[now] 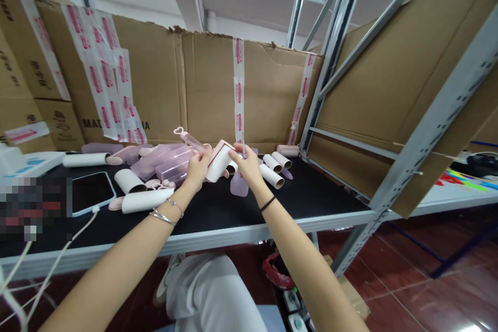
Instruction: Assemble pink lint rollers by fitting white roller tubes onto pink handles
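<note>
My left hand is closed on a white cardboard tube with a reddish edge, held tilted over the table. At the tube's upper right end, my right hand grips it with the thumb on its side. A clear pink stick with a heart-shaped loop rises just behind my left fingers; whether they hold it I cannot tell. Beneath my right hand lies a translucent pinkish piece. Left of my hands is a pile of translucent pink-purple pieces.
More white tubes lie on the black tabletop, on both sides. A phone with a cable rests at left. Taped cardboard walls the back. A metal shelf post stands at right.
</note>
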### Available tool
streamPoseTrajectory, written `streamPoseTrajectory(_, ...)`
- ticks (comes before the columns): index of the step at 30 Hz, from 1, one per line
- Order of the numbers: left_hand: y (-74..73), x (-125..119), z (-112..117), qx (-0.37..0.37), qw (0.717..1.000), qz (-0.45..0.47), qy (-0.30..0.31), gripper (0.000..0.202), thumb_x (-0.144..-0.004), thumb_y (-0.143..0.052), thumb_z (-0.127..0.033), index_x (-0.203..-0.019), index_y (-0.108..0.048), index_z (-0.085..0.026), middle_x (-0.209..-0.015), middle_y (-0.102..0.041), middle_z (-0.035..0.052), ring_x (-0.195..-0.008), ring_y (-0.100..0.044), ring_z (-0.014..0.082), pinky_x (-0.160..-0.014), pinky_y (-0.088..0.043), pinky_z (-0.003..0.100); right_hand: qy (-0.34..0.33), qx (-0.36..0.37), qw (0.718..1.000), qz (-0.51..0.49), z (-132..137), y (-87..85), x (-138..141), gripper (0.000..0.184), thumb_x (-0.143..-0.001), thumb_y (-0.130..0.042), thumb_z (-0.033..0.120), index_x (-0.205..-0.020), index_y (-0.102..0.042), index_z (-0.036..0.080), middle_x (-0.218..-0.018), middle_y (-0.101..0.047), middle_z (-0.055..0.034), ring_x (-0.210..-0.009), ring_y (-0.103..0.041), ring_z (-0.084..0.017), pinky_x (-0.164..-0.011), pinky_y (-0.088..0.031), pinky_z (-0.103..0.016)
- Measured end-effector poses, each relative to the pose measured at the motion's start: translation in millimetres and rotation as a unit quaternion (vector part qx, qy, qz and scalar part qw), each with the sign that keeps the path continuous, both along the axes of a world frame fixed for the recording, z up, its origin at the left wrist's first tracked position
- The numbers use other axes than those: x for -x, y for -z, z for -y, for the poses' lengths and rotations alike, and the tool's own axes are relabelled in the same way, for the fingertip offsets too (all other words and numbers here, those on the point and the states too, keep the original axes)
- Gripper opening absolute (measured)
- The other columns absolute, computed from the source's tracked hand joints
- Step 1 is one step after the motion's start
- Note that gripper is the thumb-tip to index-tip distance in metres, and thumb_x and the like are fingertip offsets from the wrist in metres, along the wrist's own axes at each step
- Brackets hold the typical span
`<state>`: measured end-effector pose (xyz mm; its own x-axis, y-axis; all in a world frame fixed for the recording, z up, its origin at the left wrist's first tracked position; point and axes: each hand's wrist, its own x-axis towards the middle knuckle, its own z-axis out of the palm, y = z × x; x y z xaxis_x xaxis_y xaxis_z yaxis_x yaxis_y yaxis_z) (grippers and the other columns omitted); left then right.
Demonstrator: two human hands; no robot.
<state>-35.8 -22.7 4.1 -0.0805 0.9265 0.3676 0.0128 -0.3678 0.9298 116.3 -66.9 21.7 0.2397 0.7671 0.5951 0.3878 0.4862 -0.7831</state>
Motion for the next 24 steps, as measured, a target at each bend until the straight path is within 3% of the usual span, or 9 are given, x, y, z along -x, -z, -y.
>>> streamPoseTrajectory(3, -7.8, 8.0, 2.3, -0.065, 0.994, -0.083, -0.005, 0.058, -0.074, -0.053, -0.067, -0.083, -0.069, -0.012, -0.073, -0.069, 0.0067, -0.065, -0.061, 0.0183, -0.058, -0.046, 0.027, -0.050, 0.018, 0.998, -0.019, -1.5, -16.9, 5.3, 0.040, -0.081, -0.055, 0.052, -0.099, -0.063, 0.017, -0.083, -0.068, -0.0032, -0.075, -0.064, -0.014, -0.071, -0.050, -0.027)
streamPoseTrajectory(7, -14.9, 16.8, 7.5, -0.184, 0.936, -0.294, -0.055, 0.050, -0.070, -0.062, -0.059, -0.096, -0.071, -0.017, -0.078, -0.071, 0.0066, -0.075, -0.065, 0.0218, -0.072, -0.048, 0.031, -0.037, 0.002, 0.998, 0.045, 1.9, -32.3, -1.1, 0.038, -0.067, -0.072, 0.048, -0.088, -0.065, 0.017, -0.081, -0.069, -0.0030, -0.080, -0.065, -0.017, -0.083, -0.048, -0.032)
streamPoseTrajectory(10, -13.9, 14.6, 12.0, -0.221, 0.900, -0.371, -0.058, 0.048, -0.071, -0.062, -0.058, -0.097, -0.070, -0.018, -0.075, -0.071, 0.0064, -0.074, -0.066, 0.0230, -0.073, -0.049, 0.032, -0.082, 0.010, 0.997, 0.010, 2.7, -31.8, 4.3, 0.045, -0.063, -0.074, 0.045, -0.096, -0.064, 0.017, -0.084, -0.070, -0.0036, -0.081, -0.065, -0.017, -0.082, -0.049, -0.033)
streamPoseTrajectory(13, -10.0, 10.3, 13.6, -0.249, 0.882, -0.395, -0.056, 0.037, -0.075, -0.060, -0.054, -0.085, -0.069, -0.019, -0.075, -0.071, 0.0070, -0.077, -0.067, 0.0242, -0.076, -0.049, 0.034, -0.102, 0.024, 0.994, -0.018, -1.6, -23.4, 19.5, 0.035, -0.065, -0.071, 0.042, -0.087, -0.064, 0.017, -0.081, -0.068, -0.0020, -0.077, -0.063, -0.016, -0.075, -0.050, -0.030)
streamPoseTrajectory(16, -7.3, 9.5, 11.3, -0.273, 0.892, -0.353, -0.075, 0.034, -0.075, -0.064, -0.050, -0.088, -0.066, -0.019, -0.085, -0.071, 0.0082, -0.086, -0.066, 0.0252, -0.082, -0.049, 0.036, -0.092, -0.003, 0.994, -0.056, -7.8, -17.5, 32.9, 0.030, -0.067, -0.069, 0.043, -0.081, -0.063, 0.017, -0.080, -0.067, -0.0017, -0.073, -0.060, -0.014, -0.069, -0.048, -0.026)
streamPoseTrajectory(19, -7.4, 10.6, 8.2, -0.286, 0.926, -0.228, -0.090, 0.046, -0.070, -0.070, -0.047, -0.104, -0.059, -0.018, -0.104, -0.066, 0.0101, -0.097, -0.062, 0.0234, -0.088, -0.048, 0.037, -0.085, -0.017, 0.985, -0.151, -12.7, -18.4, 37.9, 0.034, -0.068, -0.068, 0.045, -0.085, -0.060, 0.017, -0.085, -0.068, -0.0029, -0.061, -0.055, -0.009, -0.057, -0.045, -0.022)
streamPoseTrajectory(22, -8.9, 10.1, 7.7, -0.217, 0.968, -0.094, -0.084, 0.058, -0.067, -0.072, -0.047, -0.113, -0.052, -0.018, -0.113, -0.062, 0.0110, -0.101, -0.060, 0.0216, -0.088, -0.048, 0.035, -0.095, -0.002, 0.956, -0.276, -15.6, -21.5, 37.0, 0.034, -0.074, -0.062, 0.048, -0.086, -0.053, 0.018, -0.087, -0.068, -0.0027, -0.042, -0.038, -0.003, -0.041, -0.035, -0.020)
streamPoseTrajectory(24, -9.6, 9.0, 8.5, -0.172, 0.982, -0.046, -0.056, 0.053, -0.068, -0.069, -0.047, -0.108, -0.053, -0.018, -0.109, -0.062, 0.0093, -0.098, -0.061, 0.0208, -0.086, -0.048, 0.034, -0.110, 0.019, 0.936, -0.333, -16.8, -21.7, 35.7, 0.033, -0.078, -0.060, 0.050, -0.085, -0.049, 0.019, -0.083, -0.067, -0.0011, -0.037, -0.029, -0.001, -0.037, -0.029, -0.020)
